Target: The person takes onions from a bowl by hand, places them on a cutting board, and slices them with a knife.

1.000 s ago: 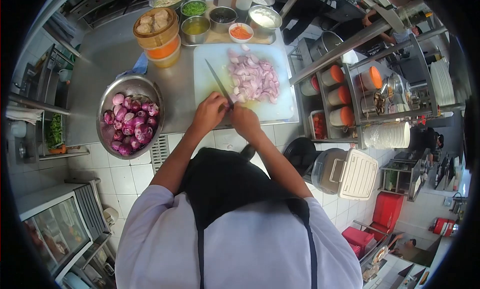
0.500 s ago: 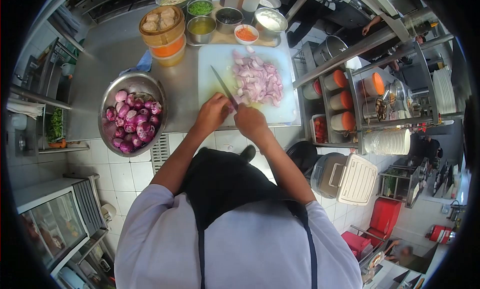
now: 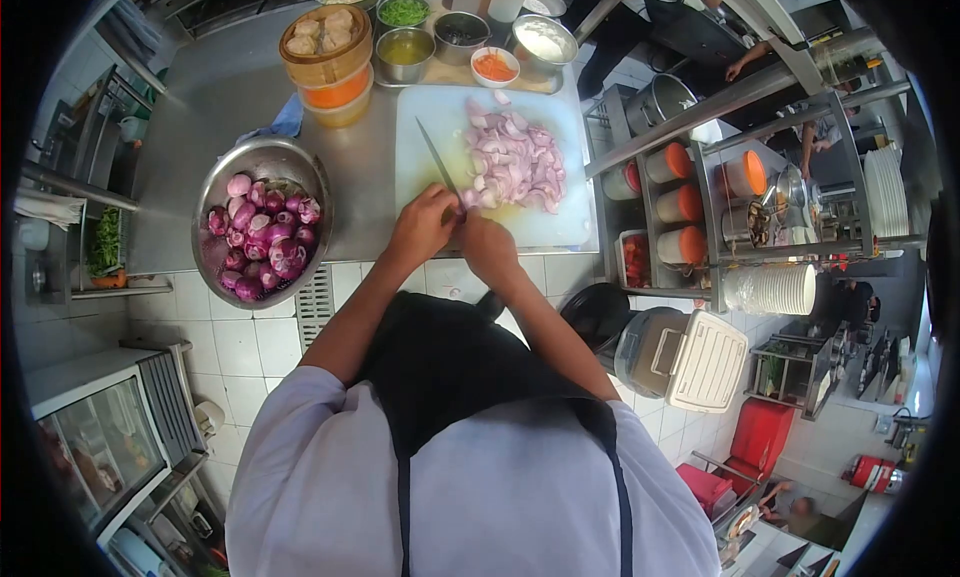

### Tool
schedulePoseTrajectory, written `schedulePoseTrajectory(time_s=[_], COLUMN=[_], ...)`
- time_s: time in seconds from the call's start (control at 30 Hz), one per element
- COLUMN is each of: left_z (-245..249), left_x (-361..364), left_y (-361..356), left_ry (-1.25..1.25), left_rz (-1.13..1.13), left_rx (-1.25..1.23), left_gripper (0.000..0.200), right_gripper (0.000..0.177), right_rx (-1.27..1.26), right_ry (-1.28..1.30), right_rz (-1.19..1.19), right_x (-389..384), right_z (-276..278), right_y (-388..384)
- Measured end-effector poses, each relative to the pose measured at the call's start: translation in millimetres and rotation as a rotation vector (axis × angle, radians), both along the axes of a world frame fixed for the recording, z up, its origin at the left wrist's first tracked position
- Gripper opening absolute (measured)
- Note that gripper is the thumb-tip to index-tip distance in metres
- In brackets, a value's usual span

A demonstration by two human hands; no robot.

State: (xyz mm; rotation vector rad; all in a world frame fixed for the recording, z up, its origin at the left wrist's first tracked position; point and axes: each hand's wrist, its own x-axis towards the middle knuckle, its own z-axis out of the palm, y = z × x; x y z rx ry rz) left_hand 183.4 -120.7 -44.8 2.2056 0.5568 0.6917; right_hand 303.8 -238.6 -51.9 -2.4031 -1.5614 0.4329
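My right hand (image 3: 488, 249) is closed around the handle of a knife (image 3: 437, 160), whose blade points up and left over the white cutting board (image 3: 420, 112). Close beside it, my left hand (image 3: 424, 223) has its fingers curled on a small purple piece of onion (image 3: 458, 215) next to the blade, mostly hidden by the fingers. A heap of sliced red onion (image 3: 515, 159) covers the right half of the board. On the left, at the counter's front edge, a steel bowl (image 3: 213, 173) holds several peeled whole red onions (image 3: 262, 232).
Behind the board stand a bamboo steamer (image 3: 325, 52) with dumplings, a bowl of chopped greens (image 3: 404, 12), a cup of shredded orange food (image 3: 494, 68) and a bowl of white food (image 3: 545, 41). A rack with orange-lidded tubs (image 3: 680, 203) is at right. Other people work beyond it.
The knife and my right hand have shifted slightly left, closer to my left hand. The blade tip sits a little higher. The sliced heap looks the same.
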Motion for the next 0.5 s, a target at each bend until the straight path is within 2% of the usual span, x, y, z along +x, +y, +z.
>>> schedulePoseTrajectory(time_s=[0.1, 0.3, 0.5], left_z=[-0.9, -2.1, -1.6], left_x=[-1.7, -2.3, -2.7], left_y=[0.4, -0.8, -1.9], left_ry=[0.011, -0.014, -0.017], left_rz=[0.014, 0.006, 0.009], left_rx=[0.008, -0.029, 0.002], left_gripper=[0.015, 0.018, 0.020], right_gripper=[0.025, 0.025, 0.024], right_rx=[0.089, -0.007, -0.087], right_ry=[0.021, 0.041, 0.001], right_rz=[0.041, 0.004, -0.001], right_x=[14.4, 13.7, -1.5], right_z=[3.1, 46.4, 53.3], right_y=[3.8, -1.4, -12.6])
